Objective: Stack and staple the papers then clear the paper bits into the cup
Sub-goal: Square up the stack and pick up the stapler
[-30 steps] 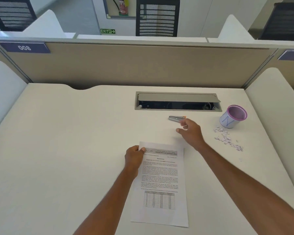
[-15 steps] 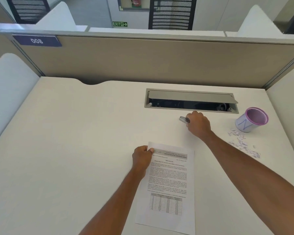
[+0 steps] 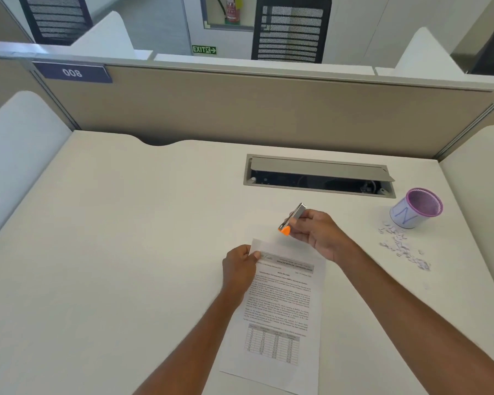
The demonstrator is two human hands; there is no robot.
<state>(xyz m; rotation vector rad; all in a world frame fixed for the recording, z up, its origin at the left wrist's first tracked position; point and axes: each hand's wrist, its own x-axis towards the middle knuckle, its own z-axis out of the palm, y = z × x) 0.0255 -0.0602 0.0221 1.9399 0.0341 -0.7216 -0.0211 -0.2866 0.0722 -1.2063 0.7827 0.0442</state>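
Note:
Printed papers (image 3: 280,315) lie in a stack on the white desk (image 3: 111,252) in front of me. My left hand (image 3: 240,265) pinches their top left corner. A small silver stapler (image 3: 293,219) with an orange end is lifted above the desk, just beyond the papers' top edge, and my right hand (image 3: 317,233) is shut on it. At the right stands a white cup (image 3: 415,208) with a purple rim. Several small paper bits (image 3: 402,248) lie scattered on the desk just in front of the cup.
A cable slot (image 3: 318,176) with a raised grey flap is set in the desk behind the stapler. A beige partition (image 3: 240,109) closes the back, and white side panels (image 3: 20,155) flank the desk on both sides.
My right hand reached the stapler lying on the desk, closed on it and lifted it toward the papers' top edge. My left hand stayed on the corner.

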